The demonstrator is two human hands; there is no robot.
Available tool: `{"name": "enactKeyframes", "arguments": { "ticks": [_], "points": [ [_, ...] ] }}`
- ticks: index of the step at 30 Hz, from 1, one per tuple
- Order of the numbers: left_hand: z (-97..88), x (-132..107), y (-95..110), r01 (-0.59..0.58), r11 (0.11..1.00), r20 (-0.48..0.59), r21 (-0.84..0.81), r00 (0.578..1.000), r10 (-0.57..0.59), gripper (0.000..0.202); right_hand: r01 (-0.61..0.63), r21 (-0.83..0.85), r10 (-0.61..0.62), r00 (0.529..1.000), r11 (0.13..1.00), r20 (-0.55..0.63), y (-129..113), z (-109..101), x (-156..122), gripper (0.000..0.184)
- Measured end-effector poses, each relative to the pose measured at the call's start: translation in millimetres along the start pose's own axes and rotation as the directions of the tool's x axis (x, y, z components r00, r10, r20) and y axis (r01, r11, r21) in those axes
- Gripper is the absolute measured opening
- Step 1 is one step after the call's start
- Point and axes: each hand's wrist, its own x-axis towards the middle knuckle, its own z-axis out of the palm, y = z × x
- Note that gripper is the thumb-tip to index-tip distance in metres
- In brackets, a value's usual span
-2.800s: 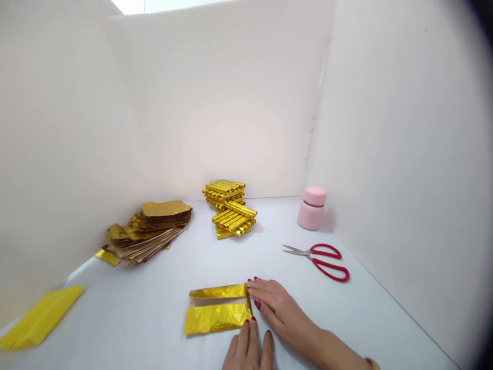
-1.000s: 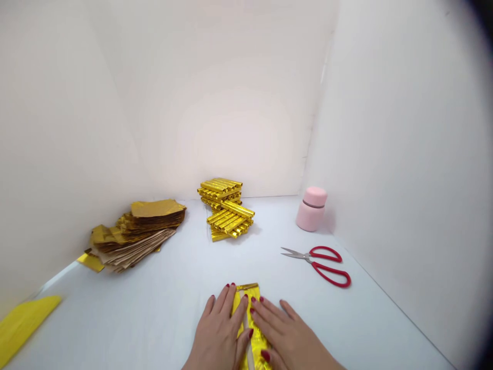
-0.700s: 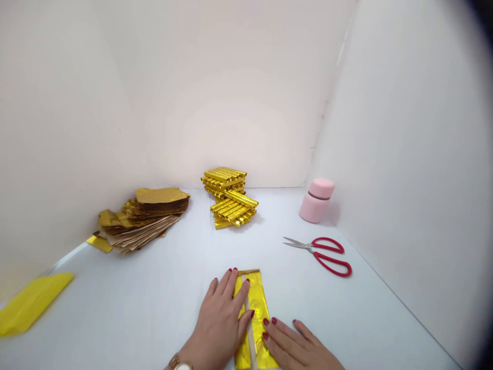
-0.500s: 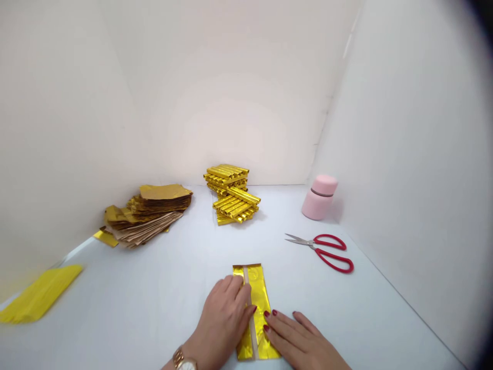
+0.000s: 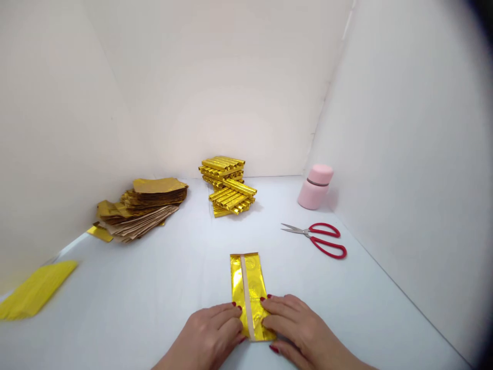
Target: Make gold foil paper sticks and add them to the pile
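A folded sheet of gold foil paper [image 5: 256, 280] lies on the table in front of me, with a pale strip running down its length. My left hand [image 5: 210, 331] is at its lower left edge; the fingers curl together onto the foil and the thumb is by the near corner. On the lower right side rests my right hand [image 5: 298, 326], its fingers stretched over the foil and its thumb apart, near the bottom edge. Whether either thumb is under the paper is hard to see.
Gold foil tubes [image 5: 229, 187] are stacked at the back. At left are a pile of gold and brown paper sheets [image 5: 142, 208] and a yellow bundle [image 5: 38, 290]. Red-handled scissors [image 5: 308, 233], blades parted, and a pink flask [image 5: 316, 187] stand or lie to the right, near the wall.
My left hand has slid down from the upper middle of the foil paper to its lower left edge. The right hand stays on the right side, its thumb now showing. The view has shifted slightly.
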Motion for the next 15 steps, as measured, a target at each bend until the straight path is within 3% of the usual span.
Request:
{"name": "enactKeyframes", "arguments": {
  "ticks": [2, 7, 15],
  "points": [
    [1.2, 0, 0, -0.013, 1.000, -0.029, -0.013, 1.000, 0.013, 0.028, 0.019, -0.045, -0.023, 0.996, 0.999, -0.091, 0, 8, -2, 0.015],
    [5.6, -6, -2, -0.026, 0.998, -0.045, 0.057, 0.999, 0.029, 0.025, 0.066, -0.150, -0.113, 0.937, 0.986, -0.331, 3, 25, -6, 0.024],
    [15.5, -10, -4, -0.043, 0.987, -0.099, 0.156, 0.993, 0.059, 0.024, -0.041, -0.165, -0.012, 0.951, 0.985, -0.309, 2, 33, -11, 0.022]
  ]
}}
